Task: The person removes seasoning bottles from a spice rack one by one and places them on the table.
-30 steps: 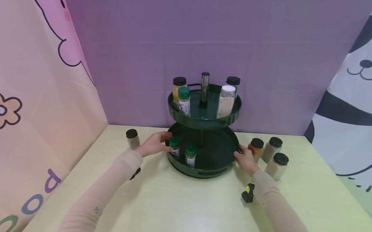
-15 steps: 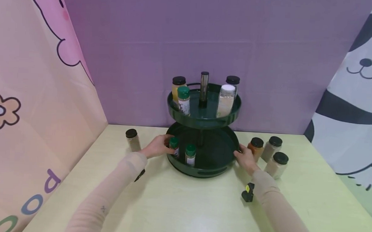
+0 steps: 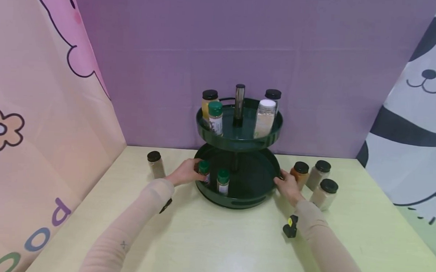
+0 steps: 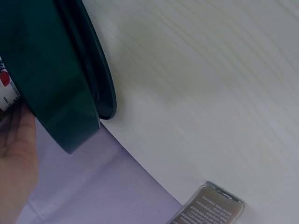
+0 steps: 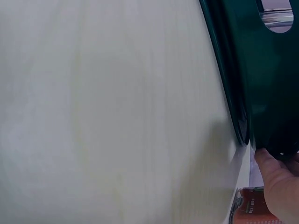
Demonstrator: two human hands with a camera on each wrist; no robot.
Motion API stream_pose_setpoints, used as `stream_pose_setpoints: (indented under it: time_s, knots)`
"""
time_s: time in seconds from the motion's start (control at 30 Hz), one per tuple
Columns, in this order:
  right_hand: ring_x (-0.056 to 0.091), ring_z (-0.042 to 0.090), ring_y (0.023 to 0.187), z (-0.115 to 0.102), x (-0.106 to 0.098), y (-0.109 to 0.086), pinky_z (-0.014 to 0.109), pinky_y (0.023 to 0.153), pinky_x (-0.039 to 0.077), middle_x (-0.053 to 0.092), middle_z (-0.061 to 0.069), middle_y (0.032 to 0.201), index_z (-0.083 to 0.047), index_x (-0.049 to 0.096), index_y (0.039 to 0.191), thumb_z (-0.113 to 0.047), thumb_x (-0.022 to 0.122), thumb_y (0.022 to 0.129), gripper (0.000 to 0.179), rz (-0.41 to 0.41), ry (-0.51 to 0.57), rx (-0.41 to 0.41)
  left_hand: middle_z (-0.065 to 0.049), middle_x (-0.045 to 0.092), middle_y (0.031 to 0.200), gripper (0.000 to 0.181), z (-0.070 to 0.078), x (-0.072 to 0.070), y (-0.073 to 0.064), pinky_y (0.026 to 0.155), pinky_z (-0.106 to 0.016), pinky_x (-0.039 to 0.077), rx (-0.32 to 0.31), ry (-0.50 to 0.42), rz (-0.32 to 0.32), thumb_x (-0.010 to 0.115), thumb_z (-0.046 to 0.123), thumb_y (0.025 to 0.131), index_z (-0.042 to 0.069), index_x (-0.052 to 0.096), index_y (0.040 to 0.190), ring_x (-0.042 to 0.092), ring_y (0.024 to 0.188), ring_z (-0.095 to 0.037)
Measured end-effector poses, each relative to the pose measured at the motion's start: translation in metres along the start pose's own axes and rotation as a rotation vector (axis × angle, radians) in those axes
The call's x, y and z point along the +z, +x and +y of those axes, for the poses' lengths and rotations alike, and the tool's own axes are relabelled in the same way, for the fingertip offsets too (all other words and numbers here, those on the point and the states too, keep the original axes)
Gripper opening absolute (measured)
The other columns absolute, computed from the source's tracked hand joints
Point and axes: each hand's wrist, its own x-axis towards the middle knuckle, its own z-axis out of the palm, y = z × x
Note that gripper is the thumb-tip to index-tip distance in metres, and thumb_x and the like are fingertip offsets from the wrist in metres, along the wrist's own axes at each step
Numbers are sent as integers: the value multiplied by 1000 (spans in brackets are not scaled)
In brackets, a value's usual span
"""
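Observation:
A dark green two-tier spice rack (image 3: 251,201) stands on the table. My left hand (image 3: 184,172) reaches over the left rim of its lower tray, with fingers and thumb around a green-capped spice jar (image 3: 203,167). In the left wrist view, the fingers (image 4: 21,123) meet that jar's printed label (image 4: 7,88), and the tray wall hides most of the jar. At the right rim, my right hand (image 3: 288,186) holds the lower tray, thumb outside, as the right wrist view shows. Another green-capped jar (image 3: 223,182) stands upright at the front of the lower tray.
The upper tray (image 3: 236,144) carries several jars, including a white-capped one (image 3: 264,119) and a green-capped one (image 3: 216,119). A black-capped jar (image 3: 156,164) stands left of the rack. To the right are an orange jar (image 3: 300,174) and two pale ones (image 3: 323,194).
My left hand has moved slightly right, and its fingers have closed around the green-capped spice jar at the tray's left. The right hand has stayed on the rim.

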Motion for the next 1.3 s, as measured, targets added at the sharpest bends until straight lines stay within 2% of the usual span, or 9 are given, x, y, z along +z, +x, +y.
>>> stream_pose_setpoints:
  time_s: [0.37,0.6,0.93,1.13,1.3]
  knots:
    - [28,39,133,-1,-1,0,47,109,26,28,30,142,10,22,140,-6,39,92,54,-4,5,-8,-6,66,91,37,1,0,1,74,-30,50,-18,-16,2,75,14,73,4,60,105,59,84,-16]
    - [28,39,133,-1,0,-2,46,109,26,28,30,142,10,22,140,-6,40,93,54,0,4,1,-7,66,94,38,5,-1,0,76,-30,51,-32,-18,6,75,15,73,4,60,106,59,86,-17]
    - [27,39,133,-1,1,-3,46,110,25,27,31,142,11,21,140,-6,40,92,54,8,-4,13,-10,66,99,39,13,-9,0,79,-32,52,-5,-52,25,72,14,75,1,58,109,61,90,-19]
    - [27,39,133,3,0,1,46,109,26,27,31,142,12,21,140,-6,40,92,54,-6,15,-8,-9,66,95,35,17,-13,2,75,-30,52,26,-87,44,72,16,75,3,59,105,61,85,-19]
    - [27,39,133,6,0,3,46,109,27,27,30,143,11,21,140,-6,40,92,54,-10,22,1,-10,64,100,37,23,-21,-1,77,-31,52,28,-113,52,71,16,77,3,57,109,60,90,-21]
